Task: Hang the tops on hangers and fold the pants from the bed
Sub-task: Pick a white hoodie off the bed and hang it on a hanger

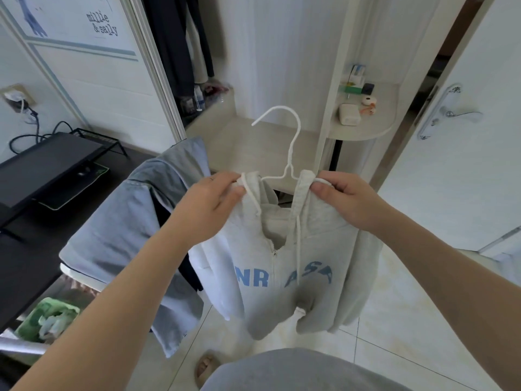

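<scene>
Head view: left hand (pixel 217 198) and right hand (pixel 342 197) pinch the hoodie (pixel 282 263) shoulders over a white hanger (pixel 291 153).

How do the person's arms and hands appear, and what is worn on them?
The left hand and right hand are bare, without gloves. The left forearm and right forearm are uncovered, with no sleeve, watch or bracelet in view. A grey garment covers the body.

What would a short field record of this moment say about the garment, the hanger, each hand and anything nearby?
hoodie: grey, blue letters, held up above the floor
hanger: white, hook up, arms run into the hoodie's neck
left hand: pinches hood edge, left side
right hand: pinches hood edge, right side
shirt: blue, draped at left
</scene>
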A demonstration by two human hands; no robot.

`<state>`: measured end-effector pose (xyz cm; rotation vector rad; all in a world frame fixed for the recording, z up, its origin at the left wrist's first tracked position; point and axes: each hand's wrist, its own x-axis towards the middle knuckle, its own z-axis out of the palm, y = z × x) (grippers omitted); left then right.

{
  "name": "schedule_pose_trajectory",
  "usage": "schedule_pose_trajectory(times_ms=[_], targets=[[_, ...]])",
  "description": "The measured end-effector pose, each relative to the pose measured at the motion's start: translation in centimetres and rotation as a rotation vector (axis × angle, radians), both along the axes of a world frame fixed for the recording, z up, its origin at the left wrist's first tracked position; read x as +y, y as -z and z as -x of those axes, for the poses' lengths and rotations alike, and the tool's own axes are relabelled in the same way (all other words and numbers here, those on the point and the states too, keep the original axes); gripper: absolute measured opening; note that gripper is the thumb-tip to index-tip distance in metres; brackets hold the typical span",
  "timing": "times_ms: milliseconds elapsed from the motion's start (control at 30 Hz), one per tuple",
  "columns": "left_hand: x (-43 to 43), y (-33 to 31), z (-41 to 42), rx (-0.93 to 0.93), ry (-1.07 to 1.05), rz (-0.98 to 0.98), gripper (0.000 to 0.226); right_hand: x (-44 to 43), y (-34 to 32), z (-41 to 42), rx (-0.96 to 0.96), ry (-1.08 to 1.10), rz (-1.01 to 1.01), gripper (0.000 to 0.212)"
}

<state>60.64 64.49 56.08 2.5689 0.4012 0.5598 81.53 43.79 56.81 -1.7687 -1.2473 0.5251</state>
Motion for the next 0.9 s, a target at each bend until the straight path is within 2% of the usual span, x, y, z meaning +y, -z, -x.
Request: schedule_pose_trajectory(times_ms=[133,333,400,467,500,567,633,767,900], targets=[[-0.9,0.5,-0.6,-0.041,-0.013,-0.160,0.027,-0.2,0.0,-0.1,-0.020,0.006,0.009,0.034],[0.0,0.6,0.1,-0.135,-0.251,0.084,0.030,-0.4,-0.8,-1.6,-0.093,0.240,-0.064,0.024],[0.5,0.1,0.4,-0.197,-0.281,0.121,0.028,-0.8,-0.9,-2.5,-0.028,0.159,0.012,0.017],[1.1,-0.3,0.5,-0.239,-0.303,0.111,0.033,-1.3,-0.9,-3.4,0.021,0.067,0.112,0.026],[1.5,-0.5,0.4,-0.254,-0.316,0.104,0.035,-1.6,-1.0,-3.9,-0.003,0.067,0.155,0.026],[2.0,-0.9,0.2,-0.261,-0.332,0.085,0.038,-1.8,-1.0,-4.6,-0.126,0.096,0.213,0.006],[2.3,-1.4,-0.6,-0.233,-0.321,0.049,0.034,-1.9,-1.0,-4.6,-0.193,0.100,0.217,0.023],[2.2,-2.7,-3.1,-0.179,-0.128,-0.105,0.033,-1.9,-1.0,-3.5,-0.135,0.044,0.222,0.024],[2.5,-2.6,-4.9,-0.152,-0.086,-0.150,0.031,-2.0,-1.5,-3.1,-0.058,0.050,0.238,0.025]])
